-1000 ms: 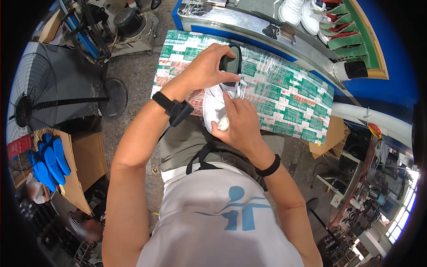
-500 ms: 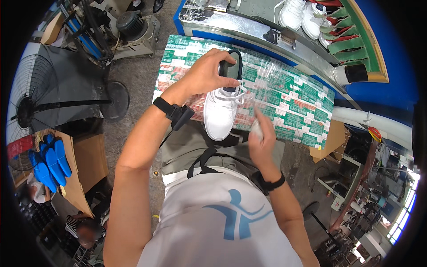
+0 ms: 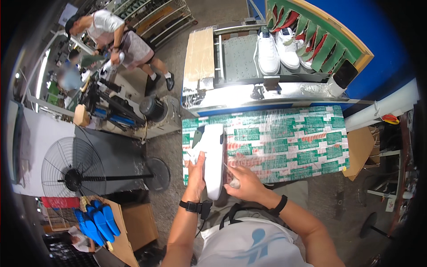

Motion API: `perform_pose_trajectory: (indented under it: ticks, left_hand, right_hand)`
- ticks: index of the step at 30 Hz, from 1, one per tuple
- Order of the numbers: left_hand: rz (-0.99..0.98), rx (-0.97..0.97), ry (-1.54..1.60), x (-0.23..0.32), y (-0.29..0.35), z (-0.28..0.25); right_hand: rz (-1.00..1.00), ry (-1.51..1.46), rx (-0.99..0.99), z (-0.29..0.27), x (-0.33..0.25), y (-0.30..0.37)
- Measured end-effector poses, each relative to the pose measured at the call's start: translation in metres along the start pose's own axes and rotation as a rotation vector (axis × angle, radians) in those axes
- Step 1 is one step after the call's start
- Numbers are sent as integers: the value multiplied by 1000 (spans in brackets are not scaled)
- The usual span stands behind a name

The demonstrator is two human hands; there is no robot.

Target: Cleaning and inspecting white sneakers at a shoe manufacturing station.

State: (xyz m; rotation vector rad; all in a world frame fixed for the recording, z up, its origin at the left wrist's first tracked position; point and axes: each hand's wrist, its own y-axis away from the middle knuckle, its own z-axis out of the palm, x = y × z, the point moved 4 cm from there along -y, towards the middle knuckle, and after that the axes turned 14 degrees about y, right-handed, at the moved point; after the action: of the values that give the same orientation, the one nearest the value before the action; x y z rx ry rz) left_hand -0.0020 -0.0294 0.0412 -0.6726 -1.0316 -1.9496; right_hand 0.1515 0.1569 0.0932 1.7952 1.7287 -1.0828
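A white sneaker is tipped on its side above the near left part of the taped table top, its toe pointing toward me. My left hand grips it from the left, by the laces, with the fingers partly hidden behind the upper. Close to the right edge of the shoe's sole is my right hand. Its fingers are curled round a small pale wad, whose kind I cannot make out.
Green-and-white taped table top lies before me. Behind it, white sneakers stand on a conveyor by a green strip curtain. To the left are a floor fan, blue shoe forms and a person at a machine.
The sneaker has been rolled from sole-down onto its side. My left hand has shifted from its collar to the lace side. My right hand has come closer to the sole. The view has tilted up.
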Motion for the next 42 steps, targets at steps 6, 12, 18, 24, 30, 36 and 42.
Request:
perform_pose_trajectory:
  ticks: [6, 12, 18, 24, 30, 36, 42]
  left_hand:
    - [-172, 227, 13, 16, -17, -2]
    - [388, -53, -647, 116, -47, 97]
    - [830, -267, -1187, 211, -211, 210]
    - [903, -128, -1576, 204, -354, 263]
    - [1376, -381, -1552, 105, -322, 361]
    - [182, -412, -1150, -30, -394, 437]
    - [70, -281, -1022, -22, -421, 427]
  right_hand:
    - [109, 493, 128, -69, 131, -23]
    - [122, 752, 286, -137, 209, -11]
    - [111, 806, 301, -143, 208, -11]
    - [107, 742, 245, -143, 209, -16]
    - [141, 776, 260, -150, 215, -11]
    - [109, 754, 265, -148, 214, -17]
    - [110, 752, 295, -148, 209, -18]
